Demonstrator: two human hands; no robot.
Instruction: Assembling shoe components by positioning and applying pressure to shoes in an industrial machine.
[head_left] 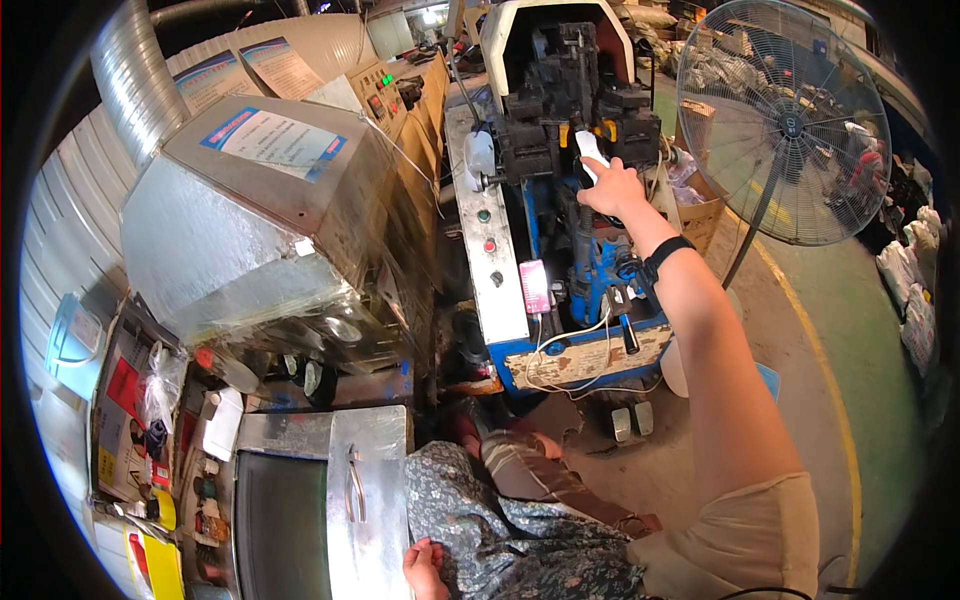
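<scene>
White piece [590, 148] is sitting in the dark middle part of the big blue and black machine [530, 150], in front of the person. The right hand [612, 190] is touching its near end, but I cannot tell if that grip is holding on or just resting. The left hand [425, 568] is resting with bent fingers beside the flowery cloth [450, 500] (I cannot tell if that grip is pinching anything). Near it, a two-handled tool [360, 490] is lying on the shiny metal surface [350, 572], and a big fan [790, 122] is standing right of the machine
</scene>
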